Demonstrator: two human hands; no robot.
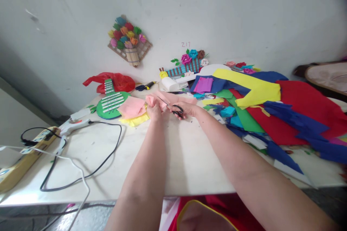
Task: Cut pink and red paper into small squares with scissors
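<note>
My left hand (155, 111) is closed on a piece of pink crepe paper (151, 100) near the back of the table. Close beside it, my right hand (187, 109) grips black-handled scissors (177, 111), fingers around the handles. The blades point up and left, over the pink paper by my left hand. A wider pink sheet (181, 99) lies behind both hands. To the left, folded pink paper (132, 107) rests partly on yellow paper (135, 120).
A green guitar-shaped craft (112, 104) and a glue gun (74, 126) lie left, near a power strip (29, 155) with trailing cords. Blue-handled pliers (145, 86) lie behind. Coloured paper (298, 112) is heaped on the right. A flower craft (130, 39) hangs on the wall.
</note>
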